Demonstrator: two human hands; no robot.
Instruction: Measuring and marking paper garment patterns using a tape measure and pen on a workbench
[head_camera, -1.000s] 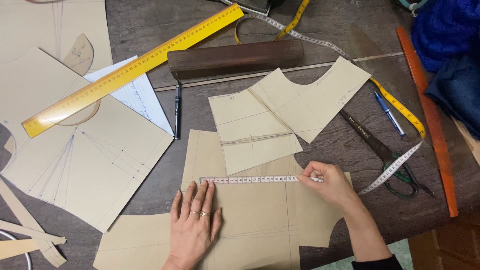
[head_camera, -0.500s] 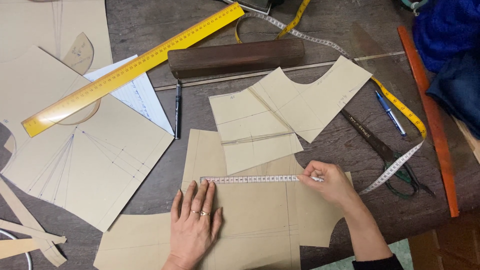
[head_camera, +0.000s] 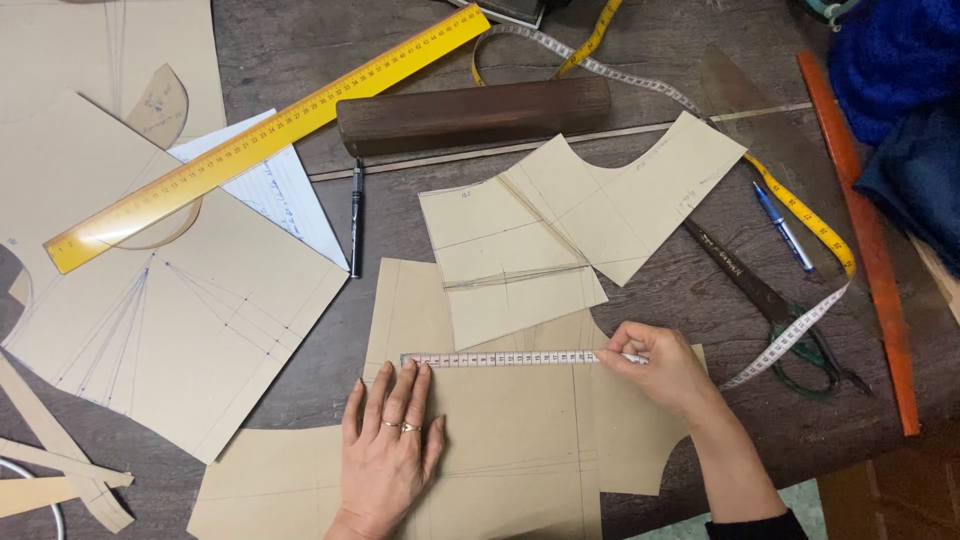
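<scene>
On the dark wooden table, seen from the head camera, a large tan paper pattern piece is laid flat, and a white measuring tape is stretched across its upper part. The left hand is spread flat on the paper, fingers extended and grasping nothing, its fingertips pinning the tape's left end. The right hand is closed in a pinch on the tape at its other end, just beside the paper's right edge; from there the slack is run off toward the scissors.

Several risks can be judged from this. If the left fingertips are lifted or slid, the tape's zero end could be shifted and a false reading taken. The tape could be pulled askew by its loose tail, which is draped over the scissors, should that tail be snagged. The pattern itself could be dragged on the table by too strong a pull from the right hand, since it is held only by the flat palm. A smaller pattern piece overlaps its top edge and could be nudged out of place.
</scene>
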